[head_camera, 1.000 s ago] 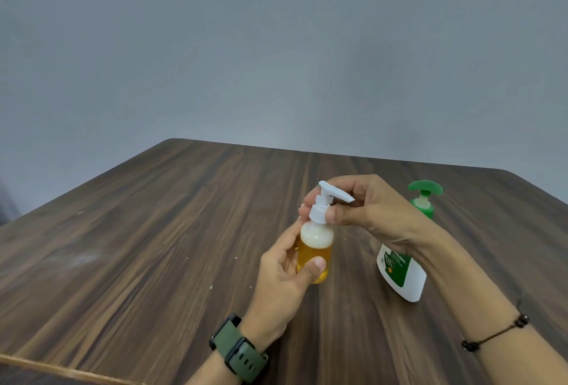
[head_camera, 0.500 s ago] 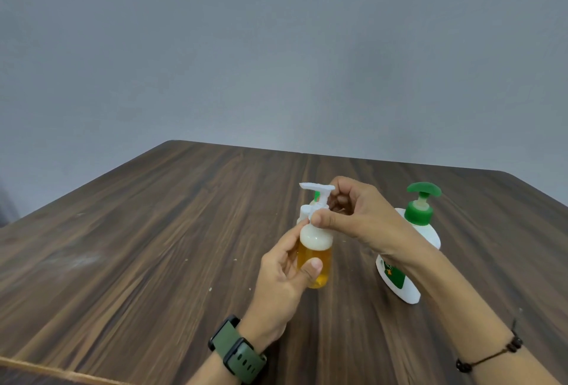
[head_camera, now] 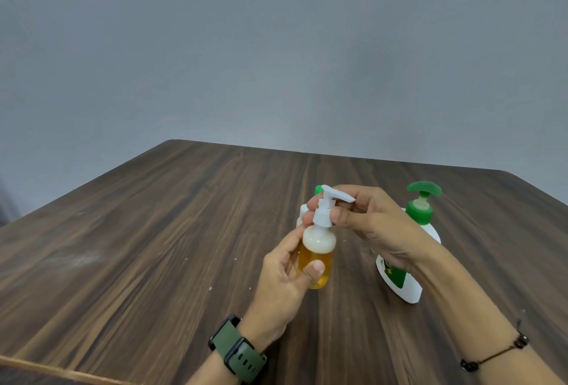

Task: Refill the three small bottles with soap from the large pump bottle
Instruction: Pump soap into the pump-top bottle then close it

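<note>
head view: the left hand wraps the small clear plastic bottle of amber soap, thumb across its front, holding it just above the dark wood-grain counter. the right hand has its fingers pinched on the white pump cap, thumb near the collar.

risks, as i judge them: the bottle looks full to the shoulder, with a pale layer on top, so twisting the cap crooked could cross the thread, and a squeeze from the left hand could push soap out at the neck. a slip could knock the large white pump bottle with the green pump head standing just right of the hands.

the small bottle's long axis is close to upright, the top leaning slightly away; its nozzle points right. another small bottle with a green top is mostly hidden behind it.
</note>
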A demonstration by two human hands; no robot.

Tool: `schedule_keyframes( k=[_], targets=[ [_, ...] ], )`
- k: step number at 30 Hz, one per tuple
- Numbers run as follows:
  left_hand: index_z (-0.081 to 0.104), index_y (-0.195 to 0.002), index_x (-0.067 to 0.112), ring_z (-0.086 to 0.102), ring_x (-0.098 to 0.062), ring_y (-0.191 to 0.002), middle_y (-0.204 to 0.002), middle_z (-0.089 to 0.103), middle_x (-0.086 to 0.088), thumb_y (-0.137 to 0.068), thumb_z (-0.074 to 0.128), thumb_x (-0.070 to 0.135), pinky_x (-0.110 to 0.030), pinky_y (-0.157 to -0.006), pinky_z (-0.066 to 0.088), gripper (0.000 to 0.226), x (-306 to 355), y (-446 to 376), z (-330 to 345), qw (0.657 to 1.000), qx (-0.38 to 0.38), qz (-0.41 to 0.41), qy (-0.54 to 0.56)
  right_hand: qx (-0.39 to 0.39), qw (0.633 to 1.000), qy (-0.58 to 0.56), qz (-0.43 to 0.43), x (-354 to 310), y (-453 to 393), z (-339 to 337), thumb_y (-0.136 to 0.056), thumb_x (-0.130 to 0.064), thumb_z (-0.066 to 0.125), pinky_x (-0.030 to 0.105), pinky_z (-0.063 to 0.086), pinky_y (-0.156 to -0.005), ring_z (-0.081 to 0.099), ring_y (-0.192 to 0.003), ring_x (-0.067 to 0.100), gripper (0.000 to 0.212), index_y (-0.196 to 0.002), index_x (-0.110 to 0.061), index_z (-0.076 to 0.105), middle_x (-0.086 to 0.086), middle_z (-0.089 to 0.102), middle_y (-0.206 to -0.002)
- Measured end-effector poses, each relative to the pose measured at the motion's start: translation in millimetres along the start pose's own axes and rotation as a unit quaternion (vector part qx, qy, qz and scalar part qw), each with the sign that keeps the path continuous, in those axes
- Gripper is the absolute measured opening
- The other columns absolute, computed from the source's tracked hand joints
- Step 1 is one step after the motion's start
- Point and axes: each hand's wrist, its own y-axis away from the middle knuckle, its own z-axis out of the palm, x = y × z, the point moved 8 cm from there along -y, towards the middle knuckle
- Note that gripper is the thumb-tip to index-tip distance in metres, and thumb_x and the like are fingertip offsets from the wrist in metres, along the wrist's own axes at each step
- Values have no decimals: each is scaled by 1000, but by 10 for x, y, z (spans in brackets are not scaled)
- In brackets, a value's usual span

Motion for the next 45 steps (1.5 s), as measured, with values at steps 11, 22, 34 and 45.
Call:
schedule_keyframes(
  k=[11, 22, 34, 45],
  targets=[
    [47, -128, 17, 56, -10, -117, -125, 61, 11, -61, 75, 57, -22, -90, 48, 83, -48, -3, 25, 999, -20, -22, 24, -18, 1000, 8, -15, 3, 6, 7, -82, -11, 64, 28, 55, -83, 69, -95, 19, 13, -91, -18, 71, 5, 74, -93],
    [49, -128, 19, 55, -14, -119, -127, 60, 5, -62, 75, 55, -24, -93, 48, 79, -29, -26, -54, 1000, 9, -5, 28, 69, 984, 161, 8, -31, 10, 69, -74, -44, 62, 25, 51, -81, 61, -93, 13, 42, -108, -20, 57, -5, 64, -98],
    [49, -128, 20, 54, -15, -120, -129, 59, 5, -61, 76, 54, -32, -103, 43, 79, -61, -29, -74, 1000, 14, 0, 21, 76, 994, 83, -11, 2, 1, 62, -74, -15, 77, 28, 49, -79, 56, -84, 15, 26, -96, -17, 63, 3, 62, -91],
    [49, -127, 23, 53, -13, -122, -130, 58, 8, -63, 75, 54, -26, -100, 45, 75, -41, -28, -60, 1000, 13, 3, 17, 82, 996, 39, -14, 73, 19, 57, -78, -3, 70, 28, 53, -82, 64, -95, 17, 22, -90, -20, 66, 1, 70, -98]
  ],
)
